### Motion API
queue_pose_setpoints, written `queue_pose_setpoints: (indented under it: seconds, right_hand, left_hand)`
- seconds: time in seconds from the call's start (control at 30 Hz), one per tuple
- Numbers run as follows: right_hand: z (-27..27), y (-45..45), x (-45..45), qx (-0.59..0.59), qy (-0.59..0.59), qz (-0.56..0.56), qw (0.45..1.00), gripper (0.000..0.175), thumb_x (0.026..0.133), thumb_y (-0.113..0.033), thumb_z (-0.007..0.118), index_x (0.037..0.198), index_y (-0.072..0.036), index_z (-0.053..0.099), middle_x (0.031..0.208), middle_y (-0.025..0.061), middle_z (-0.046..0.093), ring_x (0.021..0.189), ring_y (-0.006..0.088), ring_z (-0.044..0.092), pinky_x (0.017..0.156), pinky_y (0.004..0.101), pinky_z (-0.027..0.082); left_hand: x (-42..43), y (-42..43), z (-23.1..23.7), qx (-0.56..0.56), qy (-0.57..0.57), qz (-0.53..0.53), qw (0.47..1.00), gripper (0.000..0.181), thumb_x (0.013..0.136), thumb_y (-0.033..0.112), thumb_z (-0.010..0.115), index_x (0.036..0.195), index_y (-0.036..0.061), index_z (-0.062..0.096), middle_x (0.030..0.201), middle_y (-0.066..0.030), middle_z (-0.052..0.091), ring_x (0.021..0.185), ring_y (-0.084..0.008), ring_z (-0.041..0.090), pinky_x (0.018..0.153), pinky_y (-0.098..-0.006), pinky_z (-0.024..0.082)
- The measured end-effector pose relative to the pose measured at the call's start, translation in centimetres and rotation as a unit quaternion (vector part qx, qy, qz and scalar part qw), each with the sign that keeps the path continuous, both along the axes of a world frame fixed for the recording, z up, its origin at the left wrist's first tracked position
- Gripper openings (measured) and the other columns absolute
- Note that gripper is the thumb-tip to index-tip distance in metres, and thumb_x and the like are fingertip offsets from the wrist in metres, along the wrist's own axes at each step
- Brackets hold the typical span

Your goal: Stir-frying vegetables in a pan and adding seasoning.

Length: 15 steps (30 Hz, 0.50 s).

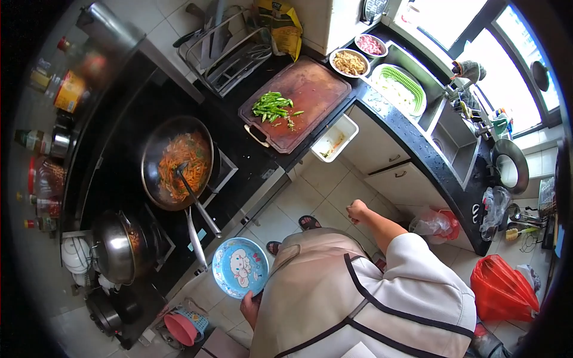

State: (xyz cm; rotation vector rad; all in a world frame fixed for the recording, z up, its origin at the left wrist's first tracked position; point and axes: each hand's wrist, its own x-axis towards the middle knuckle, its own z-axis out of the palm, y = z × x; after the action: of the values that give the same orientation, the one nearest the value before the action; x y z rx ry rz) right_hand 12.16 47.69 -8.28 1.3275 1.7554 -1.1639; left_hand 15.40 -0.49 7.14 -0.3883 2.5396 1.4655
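Observation:
My left hand [250, 308] grips the rim of a blue plate [240, 267] with a cartoon rabbit print, held beside the stove's front edge. Away from the body, over the floor, my right hand [357, 211] hangs with its fingers curled and nothing visible in it. A wok [154, 188] on the stove holds shredded orange vegetables with green bits [190, 156]. A spatula [201, 210] rests in the wok, its handle sticking out over the rim near the wok's own handle [195, 241]. Cut green peppers [271, 106] lie on a brown cutting board [320, 89].
A lidded pan [114, 248] stands on the stove's near-left part. Bowls of sliced meat [370, 45] and brown shreds [349, 62] stand by a green basket [418, 91] at the sink [452, 134]. A white bin [351, 127] hangs at the counter edge. A red bag [501, 286] lies right.

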Motion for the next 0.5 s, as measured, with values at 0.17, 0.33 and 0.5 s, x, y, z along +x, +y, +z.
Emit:
queue_pose_setpoints:
  seconds: [0.17,0.33,0.5]
  right_hand:
    - [0.7,-1.2,-2.1,-0.068,0.077,-0.005,0.995,0.028,0.092,-0.023,0.054,0.087,0.004,0.061,0.069,0.0107,0.062,0.051,0.0207,0.059,0.044,0.0347,0.052]
    - [1.9,-2.8,-3.2,-0.088,0.093,0.051,0.990,0.026,0.091,-0.023,0.055,0.087,0.001,0.062,0.068,0.0097,0.062,0.051,0.0211,0.060,0.045,0.0355,0.054]
    - [-0.6,0.3,-0.9,-0.077,0.045,0.055,0.995,0.024,0.092,-0.020,0.052,0.090,0.003,0.060,0.065,0.0127,0.060,0.045,0.0207,0.055,0.043,0.0368,0.052]
  left_hand:
    - [-1.7,5.0,3.2,0.292,-0.128,0.197,0.927,0.020,0.083,0.010,0.068,0.095,-0.0042,0.059,0.090,-0.0152,0.067,0.079,-0.0218,0.065,0.069,-0.0356,0.051]
    - [0.7,3.7,-0.3,-0.010,0.051,-0.009,0.999,0.026,0.077,0.011,0.071,0.098,0.0004,0.060,0.084,-0.0180,0.067,0.078,-0.0286,0.066,0.068,-0.0377,0.051]
    - [0.4,6.2,1.7,-0.084,0.131,-0.037,0.987,0.026,0.072,0.008,0.073,0.095,0.0016,0.062,0.080,-0.0181,0.067,0.073,-0.0314,0.066,0.064,-0.0378,0.051]
